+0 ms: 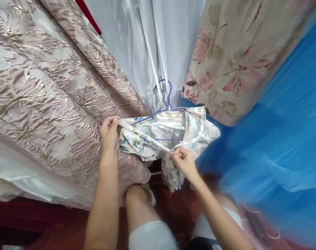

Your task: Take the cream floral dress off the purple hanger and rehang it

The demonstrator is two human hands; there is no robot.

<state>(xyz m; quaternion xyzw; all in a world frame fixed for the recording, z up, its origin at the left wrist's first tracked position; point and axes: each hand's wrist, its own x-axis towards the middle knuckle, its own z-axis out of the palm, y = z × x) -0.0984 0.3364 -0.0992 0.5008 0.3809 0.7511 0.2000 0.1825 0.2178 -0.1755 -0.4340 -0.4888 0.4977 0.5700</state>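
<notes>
The person's right hand [183, 160], nearest, pinches a narrow, pale fabric edge [144, 136] between thumb and fingertips; a little farther out, the left hand [109, 131] grips it too, its fingers closed. The stretch between them slants and looks taut. Handling it well probably means a gentle, even pull, since a hard tug could tilt the thin purple hanger [170, 93] or strain the stitching. The edge appears to belong to a lightweight white garment [141, 140] printed with blue and yellow flowers, which hangs on that hanger ahead of the bare left knee [135, 195]. Its opening gapes, and the soft-looking cloth is creased, with a gathered part dangling below. Beyond hang white ribbons [161, 57] and smooth white cloth [184, 38].
</notes>
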